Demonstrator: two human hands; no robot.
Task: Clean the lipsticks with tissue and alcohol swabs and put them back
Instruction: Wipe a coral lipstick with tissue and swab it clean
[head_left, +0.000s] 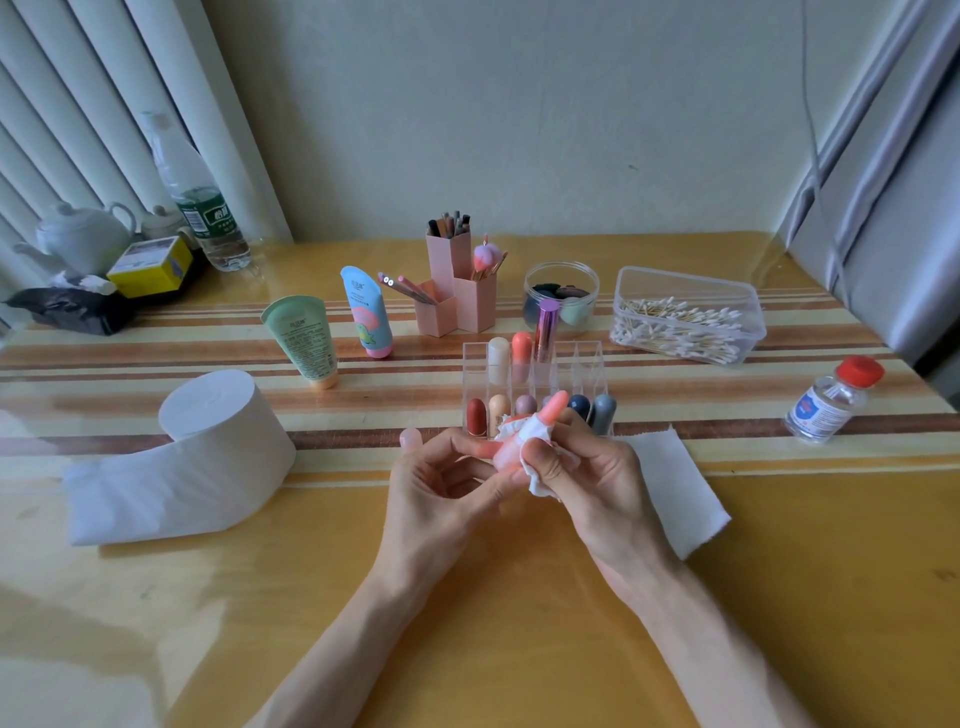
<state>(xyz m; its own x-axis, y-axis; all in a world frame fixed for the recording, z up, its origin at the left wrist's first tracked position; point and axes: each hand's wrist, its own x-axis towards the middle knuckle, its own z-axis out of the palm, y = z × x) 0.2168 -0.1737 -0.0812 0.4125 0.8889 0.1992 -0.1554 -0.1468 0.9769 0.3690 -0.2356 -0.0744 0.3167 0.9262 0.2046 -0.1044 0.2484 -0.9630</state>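
Pinching crumpled tissue (527, 432) around the pink lipstick (555, 406), right hand (592, 478); left hand (441, 483) grips its base
Just behind the grip stands the clear organizer (587, 364); a flat tissue sheet (670, 483) lies right of it, alcohol bottle (831, 402) farther right

water bottle (203, 208): green label, characters blurred | green tube (301, 340), blue tube (366, 312): print too small | red-capped bottle (830, 404): label illegible

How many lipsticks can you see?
9 lipsticks: three in the clear rack's back row, five in its front row, one lipstick wrapped in tissue between the left hand and right hand. Another may hide behind it.
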